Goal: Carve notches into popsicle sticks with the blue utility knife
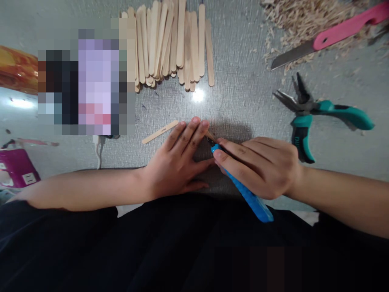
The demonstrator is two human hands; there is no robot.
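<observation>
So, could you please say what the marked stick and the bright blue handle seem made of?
Marked stick: apparently wood, matte, unpainted, from its pale tan colour.
Bright blue handle: probably plastic, possibly rubber, given its slight sheen and bumpy surface.

- I see smooth, matt, pale wood in the craft sticks [180,44].
- The blue tool [249,195] looks like ridged, glossy plastic to me.
- The pliers [306,106] show shiny metal and smooth, plastic-looking grips.
- Pink knife [330,37]: smooth plastic, duller metal.
- Rough wood shavings [298,25].
- Finely textured tabletop [240,61], slight sheen.
- Matt dark cloth [136,247].
</observation>
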